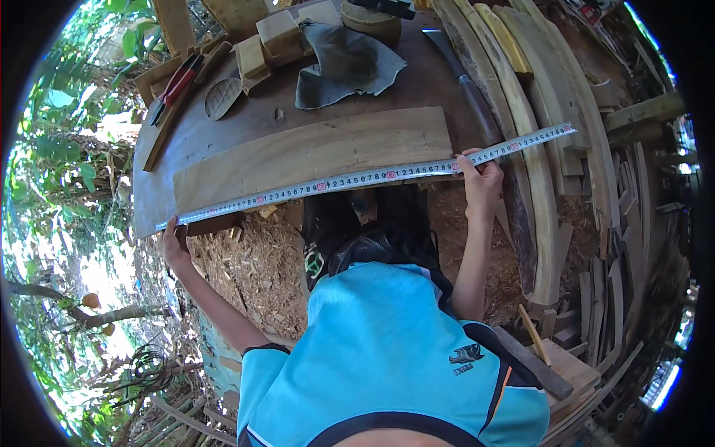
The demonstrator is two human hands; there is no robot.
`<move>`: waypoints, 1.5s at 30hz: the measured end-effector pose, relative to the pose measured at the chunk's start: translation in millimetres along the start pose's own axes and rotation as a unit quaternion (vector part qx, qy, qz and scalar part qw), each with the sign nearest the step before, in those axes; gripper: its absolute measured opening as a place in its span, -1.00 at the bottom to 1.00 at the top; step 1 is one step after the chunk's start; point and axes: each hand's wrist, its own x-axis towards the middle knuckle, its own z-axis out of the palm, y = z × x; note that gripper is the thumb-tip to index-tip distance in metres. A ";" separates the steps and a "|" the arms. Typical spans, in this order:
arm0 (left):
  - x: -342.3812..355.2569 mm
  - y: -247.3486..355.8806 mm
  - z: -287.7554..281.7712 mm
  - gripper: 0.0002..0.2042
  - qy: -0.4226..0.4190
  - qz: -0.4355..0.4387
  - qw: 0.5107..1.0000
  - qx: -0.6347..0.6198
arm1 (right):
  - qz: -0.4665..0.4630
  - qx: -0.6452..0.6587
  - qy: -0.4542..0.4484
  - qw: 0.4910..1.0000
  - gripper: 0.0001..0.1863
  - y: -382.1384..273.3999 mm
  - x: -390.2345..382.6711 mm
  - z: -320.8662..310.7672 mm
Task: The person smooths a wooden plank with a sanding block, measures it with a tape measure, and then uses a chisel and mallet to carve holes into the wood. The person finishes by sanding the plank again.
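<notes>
A long white measuring strip with black and red markings (357,179) lies along the front edge of a pale, slightly tapered board (313,149) on the dark worktable (268,93). My left hand (174,242) pinches the strip near its left end, at the table's front left corner. My right hand (480,179) grips it at the board's right end, fingers curled over it. The strip carries on past that hand, over the timber planks at the right.
Red-handled pliers (179,89), an oval piece (223,98), wood blocks (275,33) and a grey cloth (346,67) lie at the back. A long blade (477,104) lies beside stacked planks (551,104). Shavings (253,283) cover the ground; foliage (67,141) is at left.
</notes>
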 end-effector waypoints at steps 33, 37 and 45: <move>48.0 21.8 55.0 -0.88 -0.021 0.068 0.990 0.125 | -0.253 -0.196 0.041 0.947 -0.77 -15.6 59.5 43.4; 40.1 25.8 59.3 -0.89 -0.019 0.055 0.993 0.104 | -0.241 -0.184 0.040 0.952 -0.77 -14.2 59.8 43.1; 39.2 27.6 55.4 -0.89 -0.023 0.048 0.993 0.107 | -0.251 -0.139 0.035 0.957 -0.78 -9.9 62.5 46.2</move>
